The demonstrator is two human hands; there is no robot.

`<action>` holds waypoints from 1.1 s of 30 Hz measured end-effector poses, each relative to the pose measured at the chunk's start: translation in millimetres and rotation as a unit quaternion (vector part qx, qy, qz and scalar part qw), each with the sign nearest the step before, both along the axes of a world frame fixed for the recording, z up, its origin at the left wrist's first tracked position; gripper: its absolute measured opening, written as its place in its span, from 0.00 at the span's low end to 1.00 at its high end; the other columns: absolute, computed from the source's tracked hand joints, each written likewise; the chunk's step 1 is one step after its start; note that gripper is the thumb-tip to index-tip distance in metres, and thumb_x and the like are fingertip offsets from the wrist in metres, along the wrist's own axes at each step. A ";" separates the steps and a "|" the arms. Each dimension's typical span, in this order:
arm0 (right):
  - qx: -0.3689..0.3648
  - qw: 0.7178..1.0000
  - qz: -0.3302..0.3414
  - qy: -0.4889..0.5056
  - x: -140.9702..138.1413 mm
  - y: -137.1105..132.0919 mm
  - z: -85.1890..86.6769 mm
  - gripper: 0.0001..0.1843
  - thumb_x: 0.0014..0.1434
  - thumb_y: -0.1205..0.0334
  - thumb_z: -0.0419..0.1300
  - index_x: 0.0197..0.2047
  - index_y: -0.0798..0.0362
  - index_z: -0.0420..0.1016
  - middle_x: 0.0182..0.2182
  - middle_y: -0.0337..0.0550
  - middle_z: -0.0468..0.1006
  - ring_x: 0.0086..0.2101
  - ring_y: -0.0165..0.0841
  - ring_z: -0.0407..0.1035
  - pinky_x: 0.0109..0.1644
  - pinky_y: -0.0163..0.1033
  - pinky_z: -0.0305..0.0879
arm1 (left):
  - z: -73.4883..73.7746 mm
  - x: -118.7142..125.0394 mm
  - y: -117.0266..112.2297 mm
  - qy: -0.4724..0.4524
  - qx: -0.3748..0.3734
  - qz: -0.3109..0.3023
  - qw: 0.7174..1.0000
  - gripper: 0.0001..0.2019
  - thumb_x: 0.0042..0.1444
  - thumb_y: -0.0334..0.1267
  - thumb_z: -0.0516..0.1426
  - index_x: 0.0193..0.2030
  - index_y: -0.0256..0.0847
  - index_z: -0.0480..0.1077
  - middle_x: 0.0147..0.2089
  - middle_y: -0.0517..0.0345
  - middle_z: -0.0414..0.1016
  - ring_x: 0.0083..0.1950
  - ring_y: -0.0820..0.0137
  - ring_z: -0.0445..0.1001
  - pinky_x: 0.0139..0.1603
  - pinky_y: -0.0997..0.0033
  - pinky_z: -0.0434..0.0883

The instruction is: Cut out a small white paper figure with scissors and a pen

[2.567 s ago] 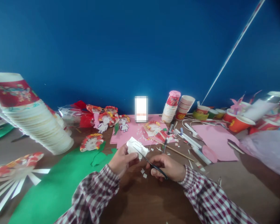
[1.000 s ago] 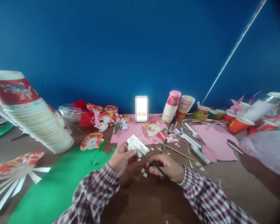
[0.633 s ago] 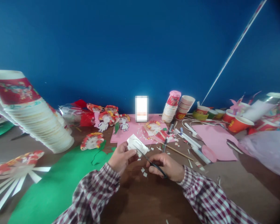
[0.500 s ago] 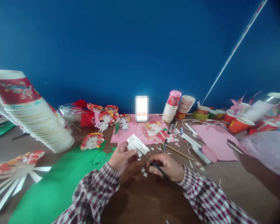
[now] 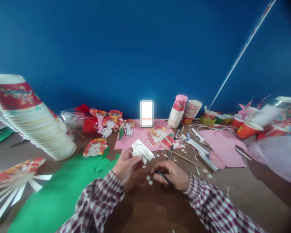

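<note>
Between thumb and fingers, my left hand pinches a small piece of white paper with dark drawn lines on it. My right hand is closed around the handles of black-handled scissors. The scissor blades point up and left and reach the paper's lower edge, close to my left thumb. Just below the blades, small paper scraps lie on the brown table. Beyond the hands, a cut paper-cup flower with red and yellow edging rests on pink paper.
A tall leaning stack of paper cups stands at the left, beside green paper. Two shorter cup stacks are at the back. Toward the right lie glue sticks, pink sheets, orange cups and a plastic bag.
The hands, paper and scissors hold nearly the same pose. The whole view has shifted very slightly.
</note>
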State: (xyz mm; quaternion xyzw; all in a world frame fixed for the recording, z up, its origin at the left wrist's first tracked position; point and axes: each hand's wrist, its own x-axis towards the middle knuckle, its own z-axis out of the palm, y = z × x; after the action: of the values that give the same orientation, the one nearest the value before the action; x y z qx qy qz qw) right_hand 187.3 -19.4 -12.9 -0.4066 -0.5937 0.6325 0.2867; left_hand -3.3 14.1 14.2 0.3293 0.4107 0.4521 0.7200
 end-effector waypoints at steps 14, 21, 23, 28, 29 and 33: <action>-0.013 0.999 0.038 0.027 3.9 1.9 0.9 0.21 0.48 0.50 0.65 0.37 0.59 0.69 0.23 0.36 0.69 0.19 0.21 0.61 0.22 0.27 0.62 | -4.2 2.3 -1.5 0.026 0.021 -0.041 0.999 0.18 0.36 0.34 0.66 0.35 0.35 0.67 0.32 0.57 0.74 0.29 0.75 0.71 0.32 0.73 0.71; -0.012 0.999 0.042 0.024 4.0 1.0 3.5 0.23 0.47 0.49 0.65 0.38 0.59 0.70 0.26 0.38 0.70 0.21 0.22 0.62 0.23 0.27 0.63 | -1.8 3.9 -2.3 0.026 0.028 -0.059 0.998 0.17 0.36 0.33 0.66 0.35 0.35 0.68 0.32 0.56 0.74 0.29 0.74 0.71 0.31 0.73 0.70; -0.014 0.999 0.042 0.024 3.4 0.5 4.5 0.23 0.47 0.48 0.65 0.38 0.59 0.70 0.26 0.39 0.70 0.21 0.21 0.62 0.23 0.26 0.62 | -2.1 4.1 -2.5 0.027 0.030 -0.061 0.997 0.17 0.37 0.33 0.66 0.35 0.35 0.68 0.32 0.56 0.74 0.29 0.75 0.71 0.31 0.74 0.70; 0.000 0.999 0.035 0.024 1.4 -0.3 5.5 0.22 0.48 0.48 0.64 0.37 0.59 0.70 0.26 0.39 0.70 0.20 0.21 0.61 0.21 0.25 0.59 | -1.7 4.6 -2.7 0.017 0.027 -0.056 0.998 0.16 0.37 0.33 0.66 0.35 0.35 0.69 0.32 0.56 0.74 0.28 0.75 0.70 0.31 0.74 0.69; 0.003 0.999 0.034 0.023 1.2 -0.3 5.0 0.22 0.49 0.48 0.64 0.37 0.59 0.70 0.25 0.38 0.70 0.20 0.20 0.61 0.21 0.25 0.58 | -1.1 4.8 -2.9 0.015 0.024 -0.054 0.998 0.16 0.37 0.33 0.66 0.34 0.35 0.69 0.32 0.57 0.74 0.28 0.75 0.71 0.31 0.73 0.69; 0.007 0.999 0.026 0.021 1.2 -0.6 2.3 0.22 0.49 0.48 0.63 0.37 0.59 0.70 0.24 0.36 0.68 0.19 0.20 0.59 0.20 0.25 0.58 | 0.1 5.2 -4.1 0.009 0.014 -0.050 0.999 0.16 0.36 0.33 0.66 0.34 0.35 0.68 0.31 0.56 0.74 0.28 0.74 0.71 0.31 0.73 0.69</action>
State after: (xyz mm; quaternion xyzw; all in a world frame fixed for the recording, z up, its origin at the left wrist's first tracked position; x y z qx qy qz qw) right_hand 188.5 -20.0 -10.7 -0.3758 -0.6022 0.6439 0.2855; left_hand 2.0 10.1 14.2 0.3629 0.3939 0.4186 0.7335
